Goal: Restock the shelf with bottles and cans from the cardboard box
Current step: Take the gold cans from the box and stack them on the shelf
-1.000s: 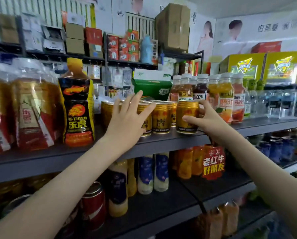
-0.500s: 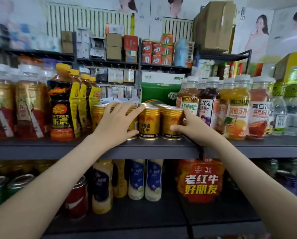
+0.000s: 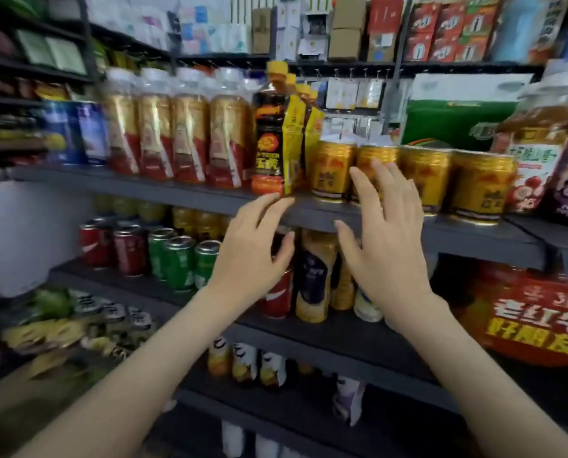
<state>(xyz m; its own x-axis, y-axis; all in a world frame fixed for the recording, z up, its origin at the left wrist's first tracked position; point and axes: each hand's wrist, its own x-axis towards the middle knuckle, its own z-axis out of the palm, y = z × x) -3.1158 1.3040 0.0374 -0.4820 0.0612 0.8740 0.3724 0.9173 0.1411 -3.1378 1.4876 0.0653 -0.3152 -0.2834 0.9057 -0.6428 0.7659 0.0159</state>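
Nearest, our left hand and right hand hover with fingers loose and spread, holding nothing. Just beyond them runs the shelf, where gold cans stand in a row right of a black bottle, with red-gold bottles farther left.

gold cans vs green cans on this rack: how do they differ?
Colour: the gold cans are metallic gold; the green cans are green with silver tops showing.
Level: the gold cans stand at the front of the upper shelf; the green cans stand on the lower shelf.
Neighbours: the gold cans adjoin a black-and-yellow bottle; the green cans adjoin red cans.
Shared: both upright, in rows.
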